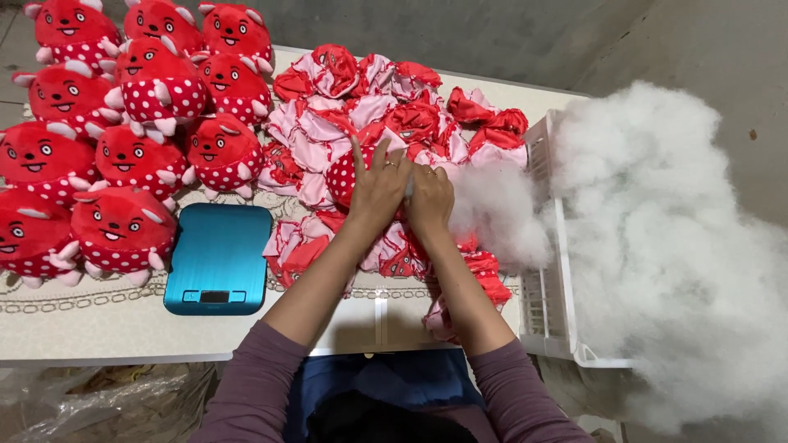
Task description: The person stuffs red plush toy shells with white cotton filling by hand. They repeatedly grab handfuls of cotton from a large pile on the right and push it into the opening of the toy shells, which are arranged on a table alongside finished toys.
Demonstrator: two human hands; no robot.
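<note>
My left hand [377,187] rests on a red polka-dot toy skin [342,174] in the middle of the table, fingers spread over it. My right hand [429,197] is pressed against the left one, fingers curled on a bit of white stuffing [492,209] at the skin's opening. Several unstuffed red and pink toy skins [361,98] lie heaped around and behind both hands. More of them [295,246] lie under my forearms.
Several stuffed red plush toys [131,123] are piled at the table's left. A blue flat kitchen scale [217,258] lies in front of them. A white plastic basket [546,303] at the right overflows with a large cloud of white fibre filling [665,246].
</note>
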